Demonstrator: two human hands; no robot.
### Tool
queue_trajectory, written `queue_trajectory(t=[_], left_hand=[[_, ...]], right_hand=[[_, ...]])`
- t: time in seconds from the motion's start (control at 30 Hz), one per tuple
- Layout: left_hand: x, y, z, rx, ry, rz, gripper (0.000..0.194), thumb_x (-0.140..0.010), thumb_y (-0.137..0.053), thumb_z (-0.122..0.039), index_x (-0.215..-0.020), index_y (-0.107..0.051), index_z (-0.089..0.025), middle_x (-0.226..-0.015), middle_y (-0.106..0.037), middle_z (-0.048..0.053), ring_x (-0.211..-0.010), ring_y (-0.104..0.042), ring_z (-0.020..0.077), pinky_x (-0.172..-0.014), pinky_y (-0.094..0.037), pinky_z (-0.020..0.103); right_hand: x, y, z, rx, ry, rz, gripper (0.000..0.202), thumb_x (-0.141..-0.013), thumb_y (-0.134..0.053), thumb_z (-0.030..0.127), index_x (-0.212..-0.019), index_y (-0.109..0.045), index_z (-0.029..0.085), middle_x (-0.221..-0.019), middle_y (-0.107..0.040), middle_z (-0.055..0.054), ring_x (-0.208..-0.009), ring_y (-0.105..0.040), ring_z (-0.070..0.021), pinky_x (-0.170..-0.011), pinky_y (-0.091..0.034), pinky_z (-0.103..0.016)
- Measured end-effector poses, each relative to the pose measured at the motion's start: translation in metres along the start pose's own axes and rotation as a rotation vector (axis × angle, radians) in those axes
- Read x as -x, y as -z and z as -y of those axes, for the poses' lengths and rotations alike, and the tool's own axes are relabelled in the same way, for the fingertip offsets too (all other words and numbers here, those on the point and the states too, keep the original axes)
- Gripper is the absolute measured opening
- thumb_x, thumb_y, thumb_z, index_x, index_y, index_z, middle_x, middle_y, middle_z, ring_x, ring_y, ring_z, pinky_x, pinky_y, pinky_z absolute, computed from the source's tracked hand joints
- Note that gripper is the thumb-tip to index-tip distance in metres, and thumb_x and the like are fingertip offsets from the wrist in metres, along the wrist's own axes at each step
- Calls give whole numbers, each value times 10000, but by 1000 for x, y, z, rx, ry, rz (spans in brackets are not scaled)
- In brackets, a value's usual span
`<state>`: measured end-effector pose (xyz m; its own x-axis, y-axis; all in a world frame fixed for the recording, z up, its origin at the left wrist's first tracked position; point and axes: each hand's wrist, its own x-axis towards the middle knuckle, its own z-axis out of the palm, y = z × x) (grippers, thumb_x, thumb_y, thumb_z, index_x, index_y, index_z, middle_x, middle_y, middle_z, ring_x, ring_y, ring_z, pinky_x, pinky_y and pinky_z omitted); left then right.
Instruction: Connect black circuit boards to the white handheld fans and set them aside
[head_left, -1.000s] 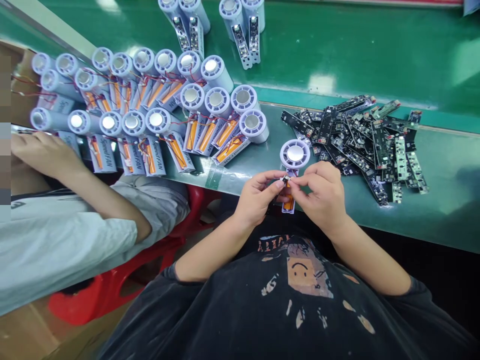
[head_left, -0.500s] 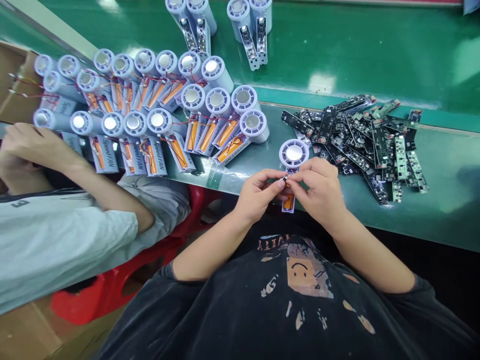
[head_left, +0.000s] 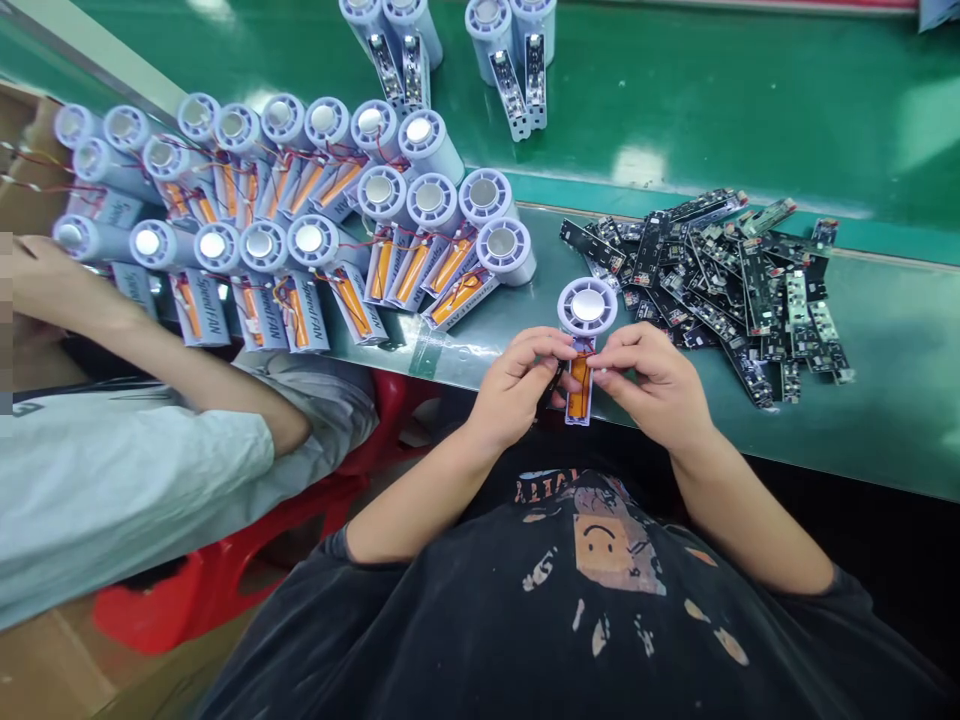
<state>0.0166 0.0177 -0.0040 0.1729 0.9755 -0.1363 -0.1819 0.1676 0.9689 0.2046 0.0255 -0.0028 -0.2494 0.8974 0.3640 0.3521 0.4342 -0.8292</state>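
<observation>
In front of my chest, at the table edge, is a pale lilac handheld fan (head_left: 587,306), its round end away from me and its open handle toward me. Inside the handle lies an orange battery (head_left: 578,398) with a thin wire along it. My left hand (head_left: 517,385) is closed on a narrow dark circuit board (head_left: 551,388) at the handle's left side. On the other side, my right hand (head_left: 660,385) pinches a thin wire by the handle; a small white tip shows at its fingers. The fingers partly cover the handle's upper part.
Loose circuit boards (head_left: 720,270) lie heaped on the right. Several similar fans (head_left: 431,200) with wires stand in rows on the left. More fans (head_left: 491,30) with boards in their handles stand farther back. A co-worker's arm (head_left: 150,350) rests at left, near a red stool (head_left: 217,580).
My hands have drawn apart over the handle, uncovering the orange battery. The dark board has shifted left with my left hand, and my right hand has moved slightly right.
</observation>
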Motion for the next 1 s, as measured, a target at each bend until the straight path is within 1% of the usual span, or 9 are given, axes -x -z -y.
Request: queue_trajectory(t=[0.13, 0.3, 0.5, 0.57, 0.67, 0.8, 0.83, 0.93, 1.0], left_hand=[[4, 1, -5, -191, -61, 57, 140, -923, -567, -254, -844, -649, -171, -1146, -547, 55, -638, -627, 58, -519, -536, 197], [4, 3, -8, -496, -272, 65, 85, -837, -694, -244, -867, -643, -183, -1131, -577, 74, -916, -614, 159, -744, -556, 277], [1, 4, -8, -640, -375, 34, 105, -864, -696, -278, -872, -642, -188, -1106, -615, 71, -977, -615, 178, -826, -542, 325], [0, 4, -8, -633, -366, 17, 78, -877, -674, -258, -862, -645, -188, -1101, -623, 72, -993, -618, 181, -856, -534, 336], [1, 5, -8, -586, -328, 9, 85, -887, -650, -250, -836, -649, -183, -1102, -615, 74, -937, -622, 168, -781, -531, 300], [2, 5, -4, -492, -288, 34, 71, -884, -654, -243, -842, -639, -188, -1123, -588, 64, -919, -617, 155, -740, -532, 276], [2, 5, -2, -435, -267, 39, 63, -883, -664, -251, -897, -633, -199, -1127, -580, 55, -883, -621, 141, -720, -540, 269], [2, 3, 4, -188, -190, 44, 260, -878, -699, -305, -1086, -553, -252, -1064, -575, 11, -706, -617, 82, -622, -560, 226], [2, 2, 7, -64, -161, 50, 293, -876, -712, -331, -1089, -526, -255, -1007, -574, -12, -670, -625, 66, -612, -577, 206]], right_hand=[[-2, -7, 5, -15, 33, 7, 145, -875, -657, 161, -933, -740, 265, -884, -670, -4, -816, -637, -144, -720, -516, -302], [-1, -11, 10, 137, 104, -35, 149, -871, -637, 127, -897, -732, 239, -840, -689, -5, -779, -631, -148, -691, -497, -296], [3, -17, 15, 332, 202, -111, 163, -904, -603, 128, -944, -727, 225, -827, -695, -35, -773, -605, -177, -696, -477, -338], [3, -17, 14, 352, 216, -100, 175, -911, -597, 133, -977, -722, 237, -860, -702, -34, -790, -611, -179, -712, -487, -346], [2, -16, 12, 285, 204, -92, 152, -912, -611, 159, -999, -711, 233, -885, -691, -35, -822, -621, -174, -741, -506, -346], [1, -16, 9, 157, 135, -75, 84, -908, -623, 185, -914, -694, 231, -845, -660, -13, -800, -618, -158, -714, -496, -324], [0, -16, 9, 129, 113, -71, 78, -904, -624, 184, -890, -686, 230, -832, -653, -7, -790, -613, -154, -703, -490, -318], [-3, -17, 10, 84, 52, -112, 69, -885, -628, 181, -842, -661, 225, -805, -633, 4, -767, -588, -148, -680, -467, -308], [-6, -17, 11, 109, 56, -149, 72, -874, -627, 186, -819, -643, 229, -792, -621, 9, -751, -572, -150, -672, -454, -312]])
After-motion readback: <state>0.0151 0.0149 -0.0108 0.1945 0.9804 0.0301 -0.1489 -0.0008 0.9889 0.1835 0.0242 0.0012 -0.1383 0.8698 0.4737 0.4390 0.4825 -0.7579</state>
